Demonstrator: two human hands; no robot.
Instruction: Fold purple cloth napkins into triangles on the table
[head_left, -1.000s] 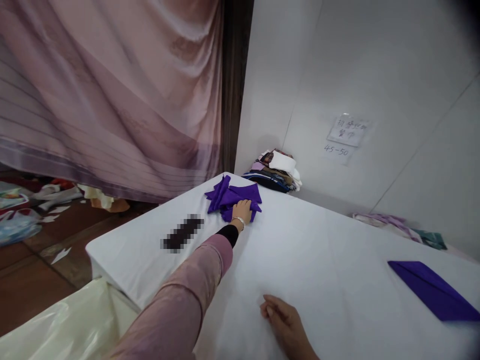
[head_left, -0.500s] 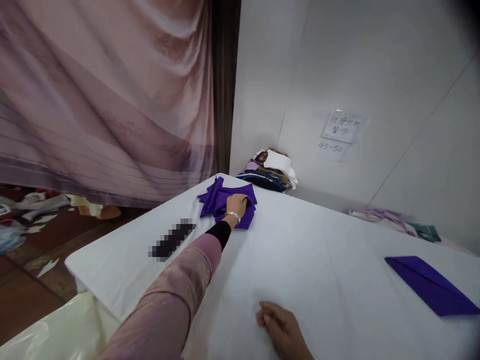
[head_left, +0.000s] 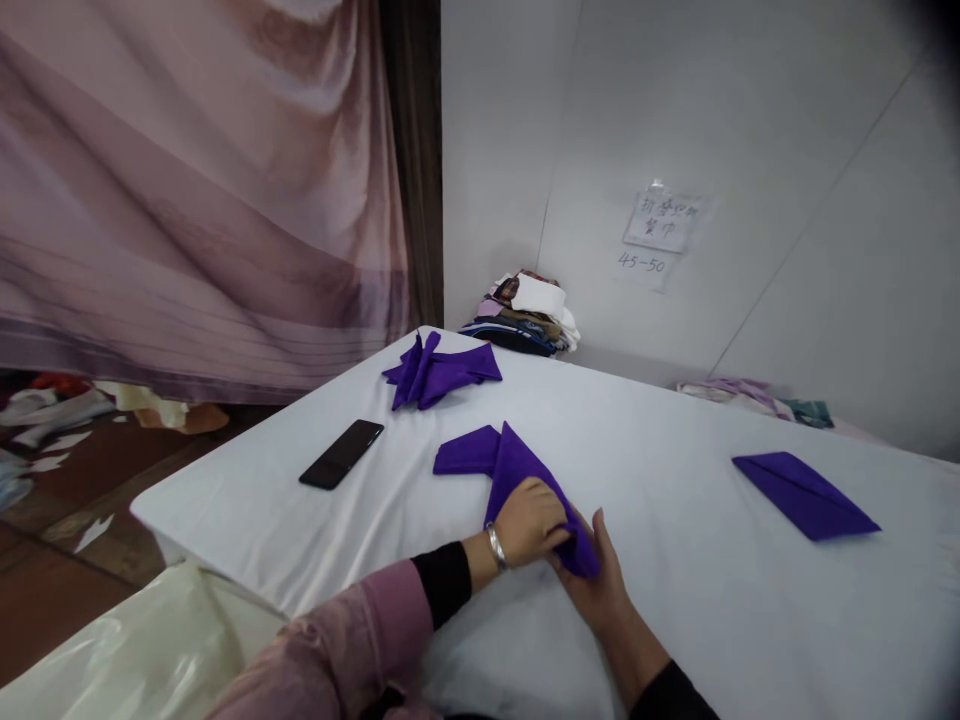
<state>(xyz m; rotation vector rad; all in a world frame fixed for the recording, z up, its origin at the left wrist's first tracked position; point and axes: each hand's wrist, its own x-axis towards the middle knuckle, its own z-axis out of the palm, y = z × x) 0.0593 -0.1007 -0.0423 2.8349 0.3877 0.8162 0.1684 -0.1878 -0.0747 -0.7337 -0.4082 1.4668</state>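
A folded purple napkin (head_left: 517,460) lies partly on the white tabletop, its near end raised between my two hands. My left hand (head_left: 529,522), with a silver bracelet at the wrist, is closed over that near end from above. My right hand (head_left: 600,585) holds the same end from the right and below; its thumb points up and the fingers are partly hidden by the cloth. Beyond it, a loose pile of purple napkins (head_left: 454,372) sits at the table's far corner. Another purple napkin (head_left: 806,495), folded flat into a pointed shape, rests at the right.
A black phone (head_left: 342,455) lies on the white-covered table (head_left: 247,510) at left. Stacked folded cloths (head_left: 525,312) stand behind the far corner against the grey wall. A pink curtain (head_left: 202,200) hangs at left. Pale plastic (head_left: 142,635) is at the near left.
My left hand has drawn a napkin from the far pile back toward me. My right hand has come up and taken hold of it too. The view has shifted slightly.
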